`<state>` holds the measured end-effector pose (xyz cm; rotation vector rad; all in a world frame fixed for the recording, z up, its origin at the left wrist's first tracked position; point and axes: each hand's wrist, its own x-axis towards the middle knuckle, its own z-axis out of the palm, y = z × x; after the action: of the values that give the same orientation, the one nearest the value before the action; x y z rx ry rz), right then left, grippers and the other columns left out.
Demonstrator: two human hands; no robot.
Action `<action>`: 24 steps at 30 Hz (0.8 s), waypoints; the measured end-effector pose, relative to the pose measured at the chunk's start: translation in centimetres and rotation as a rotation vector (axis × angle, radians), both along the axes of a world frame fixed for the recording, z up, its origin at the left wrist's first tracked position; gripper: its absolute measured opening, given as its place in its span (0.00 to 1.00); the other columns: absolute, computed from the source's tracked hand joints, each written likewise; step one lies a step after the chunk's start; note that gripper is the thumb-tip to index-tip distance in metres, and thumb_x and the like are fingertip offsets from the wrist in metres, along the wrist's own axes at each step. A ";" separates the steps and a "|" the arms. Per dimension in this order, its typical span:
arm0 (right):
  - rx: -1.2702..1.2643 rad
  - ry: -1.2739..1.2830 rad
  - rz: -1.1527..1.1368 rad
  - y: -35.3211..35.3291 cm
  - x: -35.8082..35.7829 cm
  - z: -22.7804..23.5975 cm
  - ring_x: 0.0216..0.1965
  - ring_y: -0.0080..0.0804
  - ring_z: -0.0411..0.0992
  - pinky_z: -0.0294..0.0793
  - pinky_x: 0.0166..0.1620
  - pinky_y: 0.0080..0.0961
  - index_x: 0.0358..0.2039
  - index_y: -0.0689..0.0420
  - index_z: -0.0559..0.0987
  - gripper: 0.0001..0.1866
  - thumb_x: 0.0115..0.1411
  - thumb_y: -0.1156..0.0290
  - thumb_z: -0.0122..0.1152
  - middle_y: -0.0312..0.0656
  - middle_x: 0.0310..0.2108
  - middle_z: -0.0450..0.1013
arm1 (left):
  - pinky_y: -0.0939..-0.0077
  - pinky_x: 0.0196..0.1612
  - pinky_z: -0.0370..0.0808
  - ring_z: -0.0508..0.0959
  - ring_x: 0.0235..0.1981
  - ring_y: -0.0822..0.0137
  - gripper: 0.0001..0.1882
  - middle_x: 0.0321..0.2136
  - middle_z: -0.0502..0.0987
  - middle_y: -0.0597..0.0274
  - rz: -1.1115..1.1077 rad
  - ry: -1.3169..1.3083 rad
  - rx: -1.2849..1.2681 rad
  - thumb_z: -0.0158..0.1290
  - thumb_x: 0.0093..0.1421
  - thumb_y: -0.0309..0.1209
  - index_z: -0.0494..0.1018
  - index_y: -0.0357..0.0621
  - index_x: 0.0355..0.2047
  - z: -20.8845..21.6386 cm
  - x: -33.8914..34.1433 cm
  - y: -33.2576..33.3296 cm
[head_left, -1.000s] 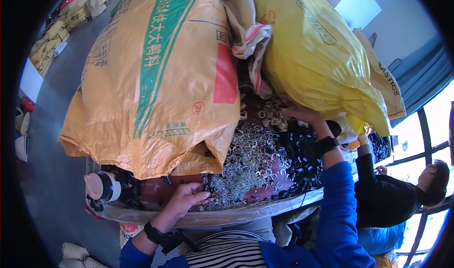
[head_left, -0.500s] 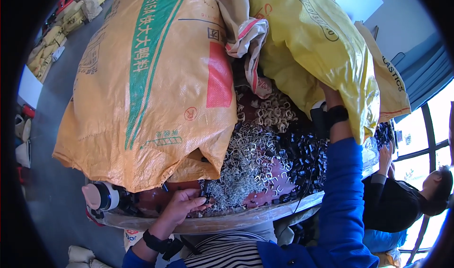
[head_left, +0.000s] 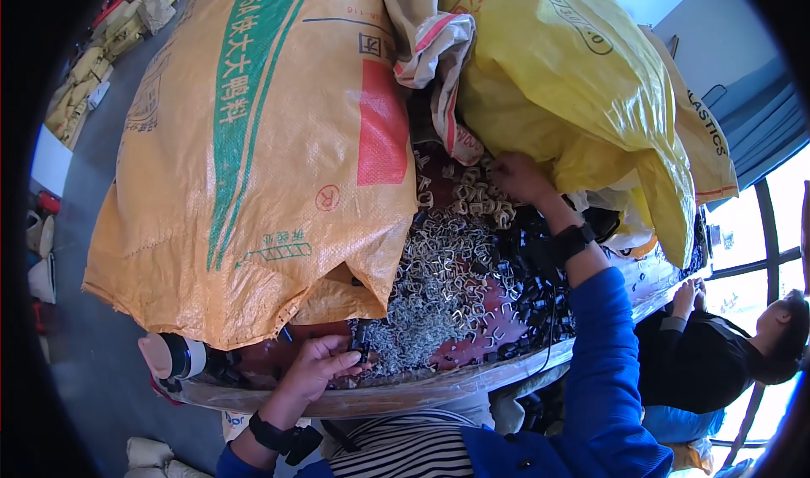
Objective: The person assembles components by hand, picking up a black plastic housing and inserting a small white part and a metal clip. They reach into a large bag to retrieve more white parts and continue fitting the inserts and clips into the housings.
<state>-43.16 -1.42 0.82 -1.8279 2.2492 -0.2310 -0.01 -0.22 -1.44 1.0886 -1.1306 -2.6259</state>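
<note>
At the table's near edge my left hand (head_left: 319, 367) is closed, its thumb and fingers pinching a small black plastic part (head_left: 360, 340). It sits just below the orange sack's torn lower corner, beside a heap of small silvery metal pieces (head_left: 405, 339). Farther off, my right hand (head_left: 519, 178) reaches down onto a pile of beige U-shaped clips (head_left: 485, 204), in front of the yellow sack. Its fingers look curled together; anything between them is hidden. Silvery U-shaped clips (head_left: 451, 263) spread over the reddish tabletop between my hands, with black plastic parts (head_left: 531, 288) to their right.
A large orange woven sack (head_left: 278, 157) covers the table's left side; a yellow sack (head_left: 574, 81) bulges at the back right. A lidded cup (head_left: 175, 356) stands at the left corner. A thin black cable (head_left: 553, 326) crosses the parts. Another person (head_left: 700, 356) works at right.
My right hand has come out from beneath the yellow sack and moved left onto the beige clips. My left hand stays in nearly the same place, still pinching the black part.
</note>
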 end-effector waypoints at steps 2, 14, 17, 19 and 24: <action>-0.206 0.040 -0.064 -0.1 0.1 -0.6 0.27 0.42 0.69 0.68 0.31 0.31 0.26 0.59 0.73 0.13 0.44 0.62 0.54 0.48 0.24 0.70 | 0.80 0.35 0.72 0.75 0.32 0.69 0.11 0.31 0.74 0.53 0.003 0.007 -0.001 0.48 0.51 0.27 0.68 0.34 0.34 0.0 0.0 0.0; -0.300 0.325 -0.045 -1.0 -2.0 0.6 0.38 0.46 0.66 0.64 0.42 0.34 0.38 0.57 0.70 0.21 0.46 0.59 0.53 0.51 0.35 0.68 | 0.80 0.35 0.73 0.75 0.32 0.67 0.10 0.32 0.73 0.52 -0.009 0.002 -0.006 0.48 0.52 0.26 0.67 0.33 0.34 0.1 0.0 -0.2; -0.287 0.098 -0.055 -2.1 -1.4 -0.4 0.41 0.45 0.64 0.62 0.45 0.33 0.41 0.58 0.68 0.23 0.47 0.58 0.51 0.52 0.38 0.67 | 0.80 0.35 0.73 0.74 0.32 0.68 0.11 0.32 0.73 0.53 -0.007 0.003 0.006 0.48 0.52 0.26 0.67 0.33 0.36 0.0 0.1 -0.1; -0.309 -0.061 -0.083 -2.8 -1.3 -1.0 0.43 0.45 0.63 0.59 0.47 0.31 0.43 0.59 0.67 0.24 0.49 0.58 0.49 0.52 0.40 0.66 | 0.82 0.35 0.72 0.74 0.33 0.70 0.14 0.33 0.73 0.56 -0.003 0.014 0.035 0.48 0.51 0.26 0.66 0.33 0.39 0.0 0.1 -0.1; -0.240 -0.128 -0.080 -3.6 -1.6 -2.2 0.46 0.45 0.61 0.57 0.49 0.30 0.45 0.60 0.65 0.23 0.51 0.60 0.46 0.52 0.43 0.64 | 0.79 0.35 0.73 0.75 0.31 0.67 0.10 0.32 0.73 0.51 0.000 -0.016 -0.012 0.48 0.52 0.26 0.67 0.33 0.34 0.4 0.2 -0.2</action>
<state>-44.78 -5.04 -1.41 -1.7765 2.2894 -0.6388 0.20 -0.43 -1.08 1.1096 -1.1476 -2.6116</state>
